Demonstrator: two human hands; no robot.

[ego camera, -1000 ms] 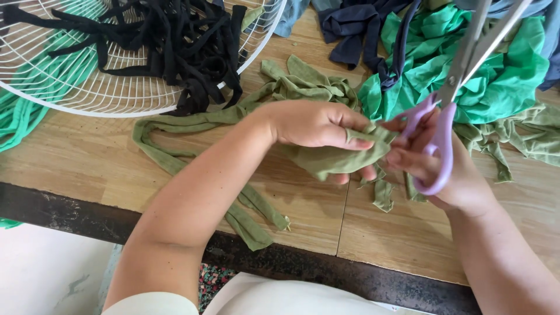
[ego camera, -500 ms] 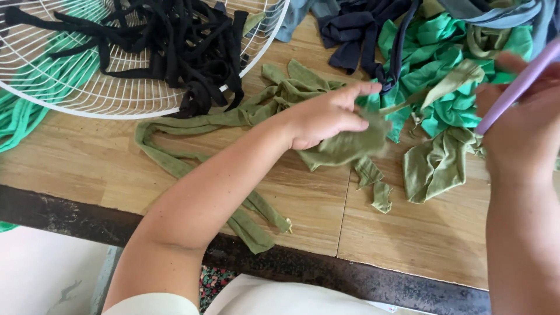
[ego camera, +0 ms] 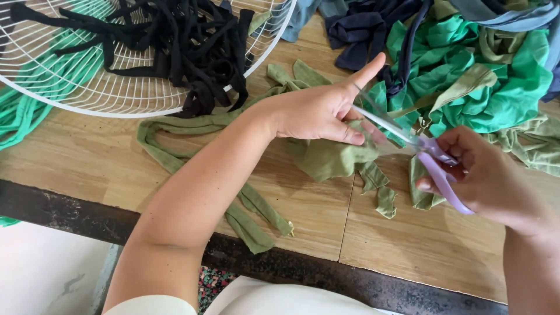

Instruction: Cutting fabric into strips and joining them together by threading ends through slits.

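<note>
My left hand rests on a bunched piece of olive-green cloth, pinching it against the wooden table with the index finger stretched out. My right hand grips purple-handled scissors. Their metal blades point left toward my left hand and lie just above the olive cloth. A long olive-green fabric strip trails from the cloth to the left and down to the table's front edge.
A white wire fan guard at the upper left holds black fabric strips. A heap of bright green, navy and olive cloth lies at the upper right. Green strips hang at the left edge.
My right hand has come back down from the right edge and brought the scissors' blades to the olive cloth. My left hand has stayed on the cloth and stretched out its index finger.
</note>
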